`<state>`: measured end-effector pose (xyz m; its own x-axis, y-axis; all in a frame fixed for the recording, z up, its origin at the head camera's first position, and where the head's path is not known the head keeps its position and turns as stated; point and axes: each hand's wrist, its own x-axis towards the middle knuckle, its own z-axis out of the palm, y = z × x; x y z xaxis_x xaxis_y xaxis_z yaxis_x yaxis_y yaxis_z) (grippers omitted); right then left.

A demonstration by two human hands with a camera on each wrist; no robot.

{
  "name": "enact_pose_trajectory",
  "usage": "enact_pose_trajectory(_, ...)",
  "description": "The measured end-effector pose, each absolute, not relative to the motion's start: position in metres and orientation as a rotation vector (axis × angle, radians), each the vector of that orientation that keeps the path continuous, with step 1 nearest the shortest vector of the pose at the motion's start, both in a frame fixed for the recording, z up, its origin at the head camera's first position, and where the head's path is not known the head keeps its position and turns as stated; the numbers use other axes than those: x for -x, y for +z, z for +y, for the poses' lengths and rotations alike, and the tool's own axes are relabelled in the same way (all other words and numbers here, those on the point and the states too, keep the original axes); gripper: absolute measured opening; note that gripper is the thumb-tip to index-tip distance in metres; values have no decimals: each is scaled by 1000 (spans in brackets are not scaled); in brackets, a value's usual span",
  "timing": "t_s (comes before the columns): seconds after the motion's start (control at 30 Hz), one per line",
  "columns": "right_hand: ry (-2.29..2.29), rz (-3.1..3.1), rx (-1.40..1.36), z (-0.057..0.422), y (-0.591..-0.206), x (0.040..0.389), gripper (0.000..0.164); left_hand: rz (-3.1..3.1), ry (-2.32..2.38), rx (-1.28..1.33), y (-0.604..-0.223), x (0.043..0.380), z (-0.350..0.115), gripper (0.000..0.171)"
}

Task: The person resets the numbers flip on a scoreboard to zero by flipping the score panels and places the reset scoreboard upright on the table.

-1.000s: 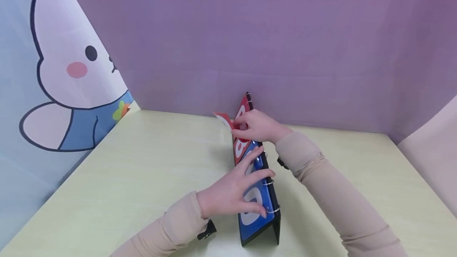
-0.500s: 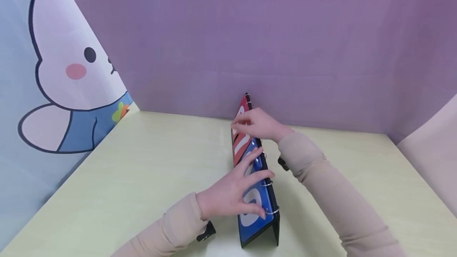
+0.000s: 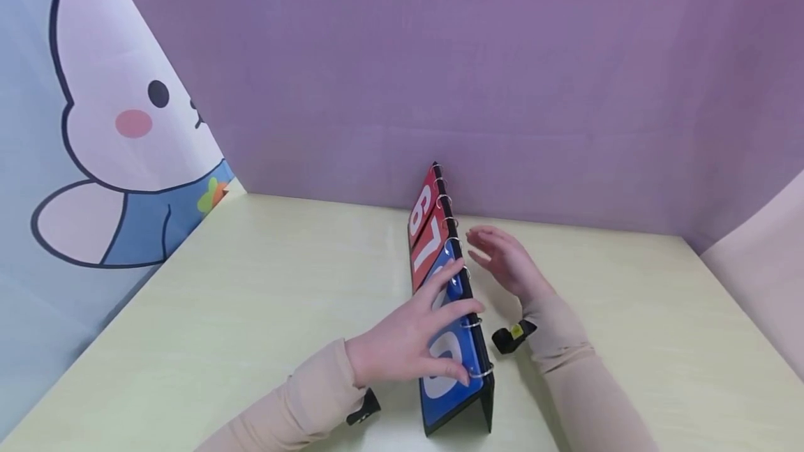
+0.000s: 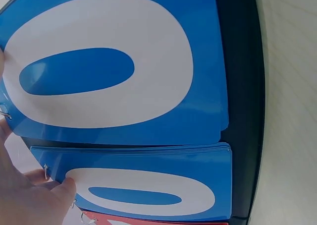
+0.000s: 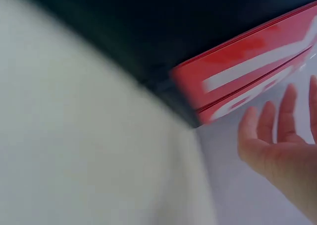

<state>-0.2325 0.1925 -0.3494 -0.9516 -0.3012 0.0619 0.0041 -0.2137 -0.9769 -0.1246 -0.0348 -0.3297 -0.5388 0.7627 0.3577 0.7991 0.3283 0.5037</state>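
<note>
A tabletop flip scoreboard (image 3: 474,326) stands tent-like, its cards hung on metal rings along the top spine. Two blue cards (image 4: 163,116) show white zeros; beyond them are red cards (image 3: 422,257) with white numerals. My left hand (image 3: 411,337) rests on the blue side, fingers spread and fairly straight, fingertips at the ringed edge. On the other side of the board, my right hand (image 3: 505,260) hovers beside the spine with fingers loosely bent, holding nothing. Red cards (image 5: 252,66) also show close to that hand in the right wrist view.
The pale yellow-green table (image 3: 301,264) meets a purple cloth backdrop (image 3: 402,75) behind the board. At left hangs a blue cloth (image 3: 25,159) with a cartoon rabbit. A black wrist-camera mount (image 3: 511,335) sits by the right wrist.
A red card has flipped over, so the nearer red numeral changed from an 8 to a 7. My right hand let go and moved right, off the cards; the left stayed put.
</note>
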Motion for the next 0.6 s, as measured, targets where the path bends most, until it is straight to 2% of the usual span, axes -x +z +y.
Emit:
enact_pose_trajectory(0.23, -2280, 1602, 260, 198, -381, 228, 21, -2529, -992, 1473, -329, 123, -35, 78)
enact_pose_trajectory(0.6, -2431, 1291, 142, 195, -388, 223, 19, -2494, -968, 1481, -330, 124, -34, 79)
